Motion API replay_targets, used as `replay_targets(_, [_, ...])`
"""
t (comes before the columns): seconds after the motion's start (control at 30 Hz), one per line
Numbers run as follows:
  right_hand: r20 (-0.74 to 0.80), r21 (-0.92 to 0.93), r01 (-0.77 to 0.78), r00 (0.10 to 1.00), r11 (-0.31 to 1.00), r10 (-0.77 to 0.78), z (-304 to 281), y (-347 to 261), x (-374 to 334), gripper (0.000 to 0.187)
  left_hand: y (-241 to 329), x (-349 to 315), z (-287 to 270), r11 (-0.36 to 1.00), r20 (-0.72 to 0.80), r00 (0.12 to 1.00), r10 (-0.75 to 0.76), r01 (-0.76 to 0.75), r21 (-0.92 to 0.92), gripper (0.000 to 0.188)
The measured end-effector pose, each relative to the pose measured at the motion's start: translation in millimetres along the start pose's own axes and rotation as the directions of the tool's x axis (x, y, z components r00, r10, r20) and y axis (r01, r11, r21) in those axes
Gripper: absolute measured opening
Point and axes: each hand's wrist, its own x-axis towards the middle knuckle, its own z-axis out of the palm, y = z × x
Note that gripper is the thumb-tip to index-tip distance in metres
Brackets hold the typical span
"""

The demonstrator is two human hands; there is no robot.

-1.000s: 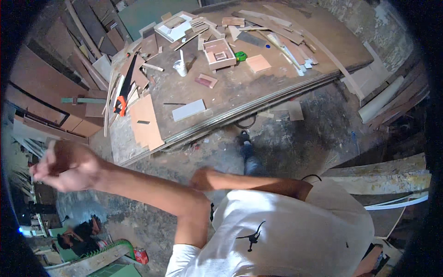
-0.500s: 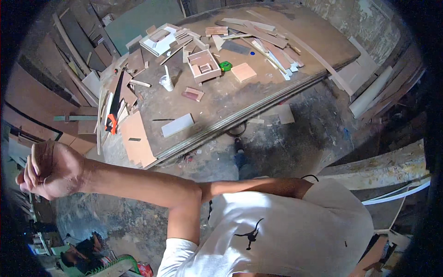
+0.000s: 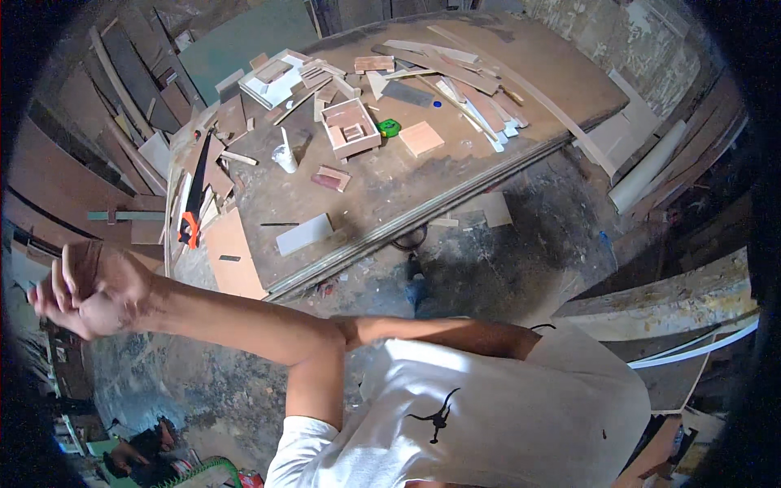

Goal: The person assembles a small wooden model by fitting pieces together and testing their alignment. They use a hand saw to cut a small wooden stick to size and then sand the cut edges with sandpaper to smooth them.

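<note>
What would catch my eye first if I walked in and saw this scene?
First, the bare left hand, raised at the left edge with curled fingers; whether it holds anything is unclear. The right hand is out of sight, its forearm tucked across the white shirt. Beyond lies a big dusty workbench strewn with wood offcuts, with a small open wooden box near its middle and an orange-handled saw at its left edge.

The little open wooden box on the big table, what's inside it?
Inside the wooden box you can see small wooden blocks lying on its bottom. Anything under those blocks is covered, so it can't be seen.
</note>
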Motion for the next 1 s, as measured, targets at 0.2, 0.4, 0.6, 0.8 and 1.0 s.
replay_targets(0.2, [-0.577, 0.404, -0.384, 0.598, 0.831, 0.557, -92.8, 12.6, -54.7, 0.029, -21.9, -63.9, -19.3, 0.710, -0.177, 0.980, -0.089, 0.186, 0.679, 0.017])
replay_targets(0.4, [-0.739, 0.582, -0.286, 0.205, 0.761, 0.642, -127.3, 4.9, -85.9, 0.043, -36.2, -274.4, -90.8, 0.220, -0.749, 0.570, -0.337, 0.821, 0.526, 0.039])
replay_targets(0.6, [-0.760, 0.505, -0.241, 0.331, 0.829, 0.559, -112.0, 14.7, -83.3, 0.034, -9.9, -391.3, -69.0, -0.025, -0.810, 0.204, -0.551, 0.965, 0.260, 0.033])
replay_targets(0.8, [-0.769, 0.520, -0.186, 0.323, 0.834, 0.551, -165.0, 27.6, -70.2, 0.020, -13.3, -350.4, -121.5, -0.123, -0.770, 0.281, -0.573, 0.899, 0.420, 0.023])
replay_targets(1.0, [-0.900, 0.359, -0.138, 0.211, 0.923, 0.382, -342.8, 87.7, -21.2, 0.016, -34.1, -289.9, -172.4, 0.050, -0.831, 0.460, -0.313, 0.881, 0.470, 0.024])
